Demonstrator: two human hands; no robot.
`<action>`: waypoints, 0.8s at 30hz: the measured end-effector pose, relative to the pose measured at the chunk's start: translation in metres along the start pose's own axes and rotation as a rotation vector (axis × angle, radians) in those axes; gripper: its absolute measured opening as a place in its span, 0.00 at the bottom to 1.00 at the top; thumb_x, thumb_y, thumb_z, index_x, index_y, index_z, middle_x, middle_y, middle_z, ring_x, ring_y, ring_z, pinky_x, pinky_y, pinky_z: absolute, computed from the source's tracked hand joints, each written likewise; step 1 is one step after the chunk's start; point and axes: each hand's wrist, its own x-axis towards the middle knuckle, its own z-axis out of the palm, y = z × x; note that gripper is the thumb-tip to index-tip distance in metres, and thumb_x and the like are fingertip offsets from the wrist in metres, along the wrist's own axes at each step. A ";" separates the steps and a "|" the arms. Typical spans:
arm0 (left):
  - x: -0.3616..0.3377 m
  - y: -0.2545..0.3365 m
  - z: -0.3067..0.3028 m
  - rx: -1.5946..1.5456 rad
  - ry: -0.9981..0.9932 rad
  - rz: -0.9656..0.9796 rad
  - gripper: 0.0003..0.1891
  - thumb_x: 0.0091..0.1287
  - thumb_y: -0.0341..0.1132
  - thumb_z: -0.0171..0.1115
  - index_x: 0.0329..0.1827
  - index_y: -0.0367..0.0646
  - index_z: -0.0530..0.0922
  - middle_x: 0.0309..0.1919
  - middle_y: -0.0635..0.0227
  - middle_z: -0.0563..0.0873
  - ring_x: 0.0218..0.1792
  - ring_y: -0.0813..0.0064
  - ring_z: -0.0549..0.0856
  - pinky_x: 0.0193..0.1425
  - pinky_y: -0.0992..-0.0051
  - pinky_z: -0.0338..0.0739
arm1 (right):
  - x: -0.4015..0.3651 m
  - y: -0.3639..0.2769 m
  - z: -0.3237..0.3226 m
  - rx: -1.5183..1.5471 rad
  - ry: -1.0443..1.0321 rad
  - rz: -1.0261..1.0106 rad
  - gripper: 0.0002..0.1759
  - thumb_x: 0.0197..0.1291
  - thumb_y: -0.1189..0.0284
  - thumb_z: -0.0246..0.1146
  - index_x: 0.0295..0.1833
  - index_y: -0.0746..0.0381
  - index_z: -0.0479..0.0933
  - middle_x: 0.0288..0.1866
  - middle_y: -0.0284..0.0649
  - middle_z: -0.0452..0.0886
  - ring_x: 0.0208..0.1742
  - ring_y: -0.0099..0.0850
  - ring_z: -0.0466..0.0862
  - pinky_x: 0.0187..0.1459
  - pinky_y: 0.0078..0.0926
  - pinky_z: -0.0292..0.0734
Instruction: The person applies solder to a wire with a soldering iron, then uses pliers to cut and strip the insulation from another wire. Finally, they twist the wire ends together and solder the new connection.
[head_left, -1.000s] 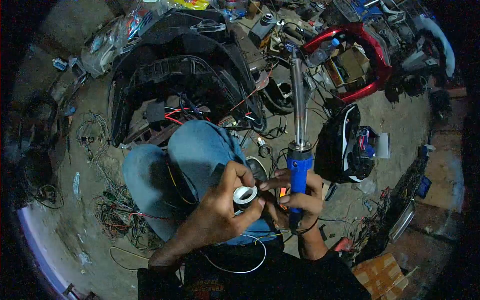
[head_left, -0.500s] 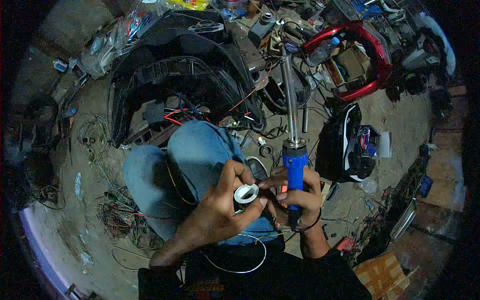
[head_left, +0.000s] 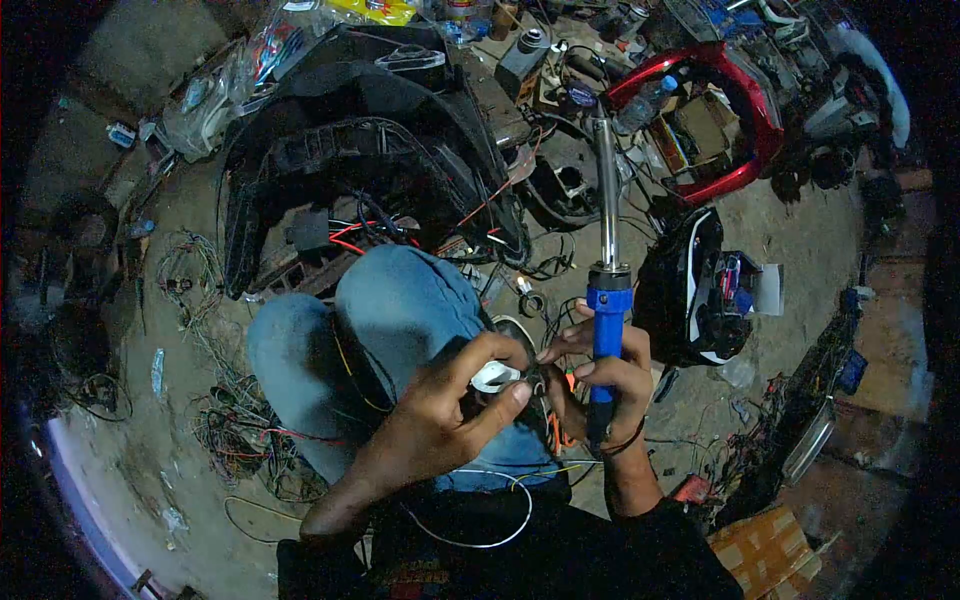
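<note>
My left hand (head_left: 437, 405) is closed around a small white round part (head_left: 490, 377), gripped between thumb and fingers above my knee. A soldering iron (head_left: 612, 302) with a blue handle and a long metal barrel rests in my right hand (head_left: 628, 385), its tip pointing away from me. The right fingertips reach in beside the white part, close to the left fingers. Something small and dark lies between the two hands, too hidden to name. A white wire loop (head_left: 520, 530) hangs below the hands.
A large black plastic vehicle panel (head_left: 250, 190) lies ahead on the left. Farther right are a red curved trim piece (head_left: 765, 130), a plastic bottle (head_left: 650, 100) and a black-and-white housing (head_left: 690, 290). Tangled wires (head_left: 235, 430) and a cardboard piece (head_left: 765, 545) lie on the floor.
My right hand and the soldering iron have shifted slightly right, and the iron stands a little more upright. The white part has been tilted in my left fingers, so its round opening shows less.
</note>
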 end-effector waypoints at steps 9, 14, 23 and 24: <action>0.001 0.007 -0.001 0.092 0.015 -0.071 0.09 0.77 0.33 0.61 0.54 0.40 0.77 0.45 0.56 0.86 0.47 0.62 0.88 0.50 0.66 0.81 | 0.008 0.002 0.007 -0.005 0.044 -0.070 0.23 0.49 0.87 0.76 0.48 0.60 0.75 0.54 0.50 0.80 0.55 0.40 0.88 0.55 0.41 0.84; 0.000 0.009 0.004 0.021 0.078 -0.142 0.06 0.78 0.31 0.57 0.50 0.38 0.75 0.46 0.56 0.85 0.48 0.62 0.87 0.52 0.69 0.79 | 0.002 0.002 0.005 0.082 0.087 0.006 0.26 0.53 0.86 0.73 0.52 0.59 0.68 0.55 0.51 0.76 0.56 0.43 0.88 0.59 0.48 0.84; -0.003 -0.007 0.009 -0.216 0.111 -0.087 0.06 0.81 0.29 0.49 0.55 0.39 0.66 0.52 0.54 0.85 0.31 0.82 0.77 0.38 0.73 0.79 | -0.019 0.007 -0.015 0.076 0.320 0.091 0.28 0.55 0.80 0.73 0.55 0.60 0.63 0.57 0.54 0.74 0.56 0.48 0.84 0.58 0.53 0.86; -0.003 -0.006 0.011 -0.241 0.128 -0.091 0.06 0.81 0.29 0.49 0.55 0.39 0.66 0.52 0.53 0.85 0.31 0.82 0.77 0.38 0.73 0.79 | -0.020 0.006 -0.016 0.067 0.333 0.120 0.28 0.56 0.80 0.73 0.55 0.60 0.63 0.57 0.54 0.74 0.55 0.48 0.84 0.58 0.52 0.86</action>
